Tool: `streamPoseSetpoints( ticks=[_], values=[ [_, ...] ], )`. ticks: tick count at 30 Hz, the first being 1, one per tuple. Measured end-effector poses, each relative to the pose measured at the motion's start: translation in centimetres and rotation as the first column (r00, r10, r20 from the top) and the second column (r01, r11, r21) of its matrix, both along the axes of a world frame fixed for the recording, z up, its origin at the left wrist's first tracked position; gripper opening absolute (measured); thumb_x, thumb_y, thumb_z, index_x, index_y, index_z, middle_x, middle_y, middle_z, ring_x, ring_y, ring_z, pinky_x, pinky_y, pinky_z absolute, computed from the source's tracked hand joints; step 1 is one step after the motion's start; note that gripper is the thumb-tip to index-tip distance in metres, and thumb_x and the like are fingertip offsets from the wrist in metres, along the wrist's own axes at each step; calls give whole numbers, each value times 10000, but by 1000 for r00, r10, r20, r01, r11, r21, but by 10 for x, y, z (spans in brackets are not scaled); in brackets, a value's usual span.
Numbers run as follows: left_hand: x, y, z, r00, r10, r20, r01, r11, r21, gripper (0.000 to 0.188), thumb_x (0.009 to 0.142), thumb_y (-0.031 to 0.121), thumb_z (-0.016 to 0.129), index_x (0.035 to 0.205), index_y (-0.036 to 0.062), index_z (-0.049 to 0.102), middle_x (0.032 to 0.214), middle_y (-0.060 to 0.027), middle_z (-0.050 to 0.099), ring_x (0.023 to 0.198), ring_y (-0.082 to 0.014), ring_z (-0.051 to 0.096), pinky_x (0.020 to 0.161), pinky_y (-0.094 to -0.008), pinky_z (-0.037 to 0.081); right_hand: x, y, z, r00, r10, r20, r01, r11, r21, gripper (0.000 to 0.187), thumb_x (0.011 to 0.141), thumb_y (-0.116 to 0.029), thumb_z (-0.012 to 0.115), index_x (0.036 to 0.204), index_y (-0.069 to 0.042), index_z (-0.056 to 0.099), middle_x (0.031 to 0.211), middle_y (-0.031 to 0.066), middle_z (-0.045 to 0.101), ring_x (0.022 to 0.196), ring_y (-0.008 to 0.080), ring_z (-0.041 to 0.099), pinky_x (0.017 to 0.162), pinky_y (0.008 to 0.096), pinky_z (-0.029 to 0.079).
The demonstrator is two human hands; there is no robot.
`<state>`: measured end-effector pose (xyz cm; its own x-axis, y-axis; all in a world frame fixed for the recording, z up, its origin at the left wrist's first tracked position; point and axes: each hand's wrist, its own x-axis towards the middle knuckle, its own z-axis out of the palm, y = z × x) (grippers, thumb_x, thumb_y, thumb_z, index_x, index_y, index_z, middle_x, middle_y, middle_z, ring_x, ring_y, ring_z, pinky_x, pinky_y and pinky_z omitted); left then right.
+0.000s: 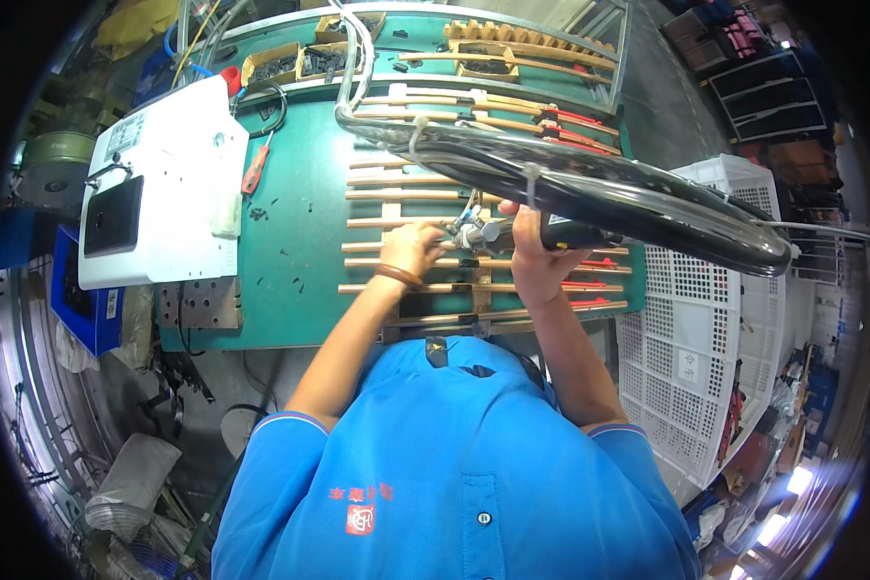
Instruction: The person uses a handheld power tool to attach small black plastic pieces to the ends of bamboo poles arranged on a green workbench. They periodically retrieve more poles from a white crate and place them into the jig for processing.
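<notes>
- The right hand [539, 256] is closed around a dark handheld tool [575, 235], with its silver front end pointing left, toward the other hand
- The left hand [412, 249] is partly curled, fingertips near the tool's front end, above the rods; whether it pinches anything I cannot tell
- Copper-coloured rods [362, 289] lie side by side across the green worktop [300, 261], under and around both hands, with red pieces [587, 283] toward their right ends
- A thick bundle of black and clear hoses [638, 179] hangs above the tool and the rods
- Left of the rods, a red-handled screwdriver [256, 170] lies beside a white machine housing [179, 232]
- Open boxes [271, 66] of black parts stand at the worktop's far side
- White plastic crates [681, 338] stand to the right of the worktop
</notes>
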<state>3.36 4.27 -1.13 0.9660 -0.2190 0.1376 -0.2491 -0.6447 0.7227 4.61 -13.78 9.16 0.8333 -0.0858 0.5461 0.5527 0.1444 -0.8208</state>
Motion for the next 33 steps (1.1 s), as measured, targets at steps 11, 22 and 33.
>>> streamPoseSetpoints(
  ticks=[11, 22, 33],
  values=[
    [-1, 22, -15, 986, -128, 109, 143, 979, -147, 170, 695, 32, 675, 835, 124, 648, 801, -72, 641, 758, -301, 627, 668, -414, 514, -5, -5, -7, 999, -5, 47, 27, 881, -472, 431, 913, -244, 584, 1235, -16, 411, 1163, 69, 548, 968, 154, 566, 933, 312, 460],
    [5, 27, -11, 953, -186, 239, 239, 946, -220, 154, 710, 26, 671, 837, 90, 610, 876, -74, 650, 794, -287, 636, 675, -382, 527, 24, 26, 140, 969, -217, -115, 220, 975, 17, 222, 831, 9, 520, 1053, 9, 518, 880, 130, 646, 742, 191, 643, 669, 312, 560],
    [-98, 183, -30, 413, 910, -33, -893, 397, -210, 78, 830, 61, 653, 905, 42, 661, 837, -11, 598, 685, -90, 551, 629, -239, 463, 22, 8, 158, 960, -216, -180, 236, 967, 98, 307, 841, 14, 528, 1148, 10, 506, 942, 147, 630, 788, 187, 626, 663, 286, 570]
  ],
)
